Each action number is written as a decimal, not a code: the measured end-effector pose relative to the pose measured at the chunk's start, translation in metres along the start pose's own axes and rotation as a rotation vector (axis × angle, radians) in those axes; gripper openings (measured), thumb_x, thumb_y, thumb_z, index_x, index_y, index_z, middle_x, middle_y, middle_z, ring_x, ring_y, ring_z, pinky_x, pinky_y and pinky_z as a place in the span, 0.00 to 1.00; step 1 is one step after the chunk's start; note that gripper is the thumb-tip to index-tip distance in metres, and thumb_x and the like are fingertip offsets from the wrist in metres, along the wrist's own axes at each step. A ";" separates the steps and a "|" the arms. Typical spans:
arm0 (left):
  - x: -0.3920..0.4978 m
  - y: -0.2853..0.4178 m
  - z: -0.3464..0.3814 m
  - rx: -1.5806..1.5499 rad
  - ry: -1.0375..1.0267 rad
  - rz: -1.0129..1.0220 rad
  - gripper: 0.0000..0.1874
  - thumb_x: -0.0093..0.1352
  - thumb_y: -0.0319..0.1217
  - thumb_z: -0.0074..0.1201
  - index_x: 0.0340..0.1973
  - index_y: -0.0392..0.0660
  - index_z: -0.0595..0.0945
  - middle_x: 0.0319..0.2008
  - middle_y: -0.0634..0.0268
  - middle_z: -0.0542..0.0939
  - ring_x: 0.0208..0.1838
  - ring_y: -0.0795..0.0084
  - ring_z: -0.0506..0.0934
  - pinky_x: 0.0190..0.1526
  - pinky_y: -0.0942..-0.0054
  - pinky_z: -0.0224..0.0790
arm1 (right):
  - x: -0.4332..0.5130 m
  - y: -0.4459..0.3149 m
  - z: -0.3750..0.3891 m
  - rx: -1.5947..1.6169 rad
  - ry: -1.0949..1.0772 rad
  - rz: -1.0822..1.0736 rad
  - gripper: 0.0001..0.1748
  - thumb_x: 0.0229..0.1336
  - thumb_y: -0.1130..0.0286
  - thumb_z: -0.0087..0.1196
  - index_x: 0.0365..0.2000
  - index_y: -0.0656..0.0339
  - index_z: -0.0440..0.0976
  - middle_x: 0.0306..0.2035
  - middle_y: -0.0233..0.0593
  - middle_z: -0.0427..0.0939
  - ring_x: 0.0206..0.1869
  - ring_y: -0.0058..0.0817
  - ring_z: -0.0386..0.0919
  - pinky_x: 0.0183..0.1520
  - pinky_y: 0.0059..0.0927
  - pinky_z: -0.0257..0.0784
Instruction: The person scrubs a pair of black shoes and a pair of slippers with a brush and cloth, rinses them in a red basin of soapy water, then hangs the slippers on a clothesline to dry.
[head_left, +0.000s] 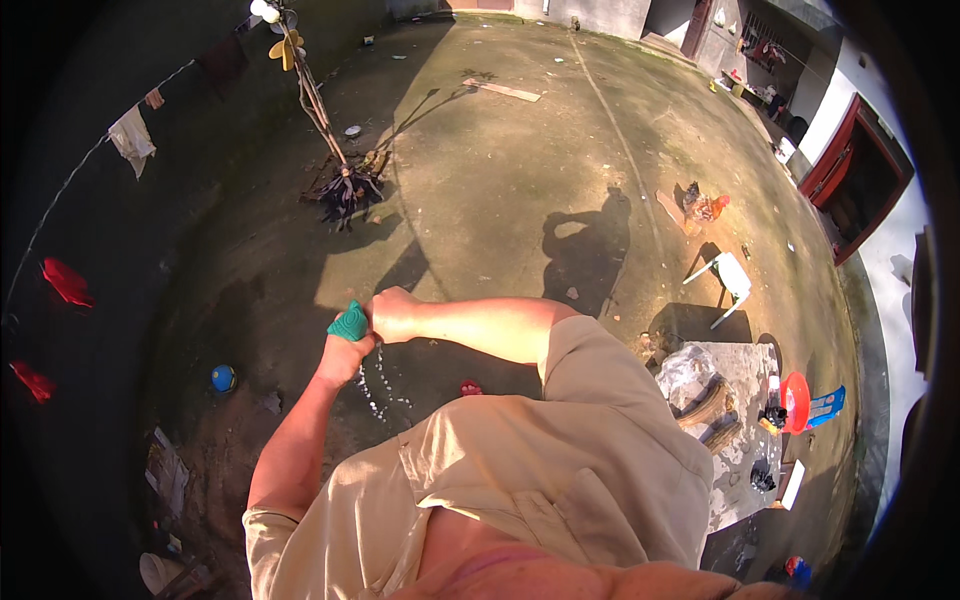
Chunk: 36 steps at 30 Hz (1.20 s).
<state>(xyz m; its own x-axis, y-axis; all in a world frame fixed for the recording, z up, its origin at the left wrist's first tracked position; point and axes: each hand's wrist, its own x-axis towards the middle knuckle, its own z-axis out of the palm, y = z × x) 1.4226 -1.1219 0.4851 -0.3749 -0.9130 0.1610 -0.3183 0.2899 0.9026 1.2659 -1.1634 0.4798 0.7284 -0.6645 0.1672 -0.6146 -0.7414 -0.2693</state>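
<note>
A wet green cloth (347, 322) is bunched between my two fists, held out in front of my body. My left hand (345, 355) is closed around its lower end, and a folded part sticks out above the fist. Against it, my right hand (394, 314) is clenched on the other end of the cloth, which is mostly hidden in the fingers. Water drops (373, 390) fall in streams from below both hands toward the concrete ground (480, 247).
A clothesline (71, 176) with hung cloths runs along the left. Near the upper left stands a bundle of poles (319, 109). To the right are a stone slab table (739, 480) with logs, a red basin (795, 403), a white stool (731, 277) and a chicken (701, 206). A blue ball (223, 378) lies left.
</note>
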 end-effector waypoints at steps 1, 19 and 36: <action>0.021 -0.005 -0.007 0.061 -0.003 0.021 0.06 0.56 0.22 0.52 0.30 0.38 0.74 0.23 0.63 0.75 0.27 0.72 0.72 0.30 0.67 0.64 | 0.013 0.015 -0.012 0.045 0.026 -0.045 0.15 0.40 0.67 0.56 0.33 0.59 0.74 0.27 0.48 0.79 0.32 0.48 0.78 0.34 0.47 0.73; 0.235 0.019 -0.102 0.660 -0.107 -0.327 0.25 0.54 0.33 0.57 0.44 0.39 0.67 0.30 0.45 0.79 0.37 0.46 0.79 0.38 0.57 0.71 | 0.205 0.219 -0.032 0.901 -0.411 -0.073 0.21 0.39 0.81 0.61 0.40 0.59 0.74 0.37 0.32 0.78 0.41 0.21 0.73 0.45 0.28 0.70; 0.257 -0.116 -0.349 0.109 0.396 -0.172 0.23 0.55 0.28 0.60 0.45 0.42 0.69 0.36 0.63 0.75 0.42 0.72 0.74 0.46 0.72 0.66 | 0.474 0.179 -0.044 1.326 -0.261 0.253 0.11 0.64 0.64 0.45 0.42 0.58 0.70 0.35 0.31 0.75 0.36 0.19 0.75 0.38 0.25 0.74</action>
<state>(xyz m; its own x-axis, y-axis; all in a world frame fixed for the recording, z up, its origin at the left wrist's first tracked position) 1.6669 -1.4908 0.5610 0.0475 -0.9840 0.1720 -0.4443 0.1334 0.8859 1.4876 -1.6148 0.5529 0.7666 -0.6210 -0.1633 -0.0982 0.1379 -0.9856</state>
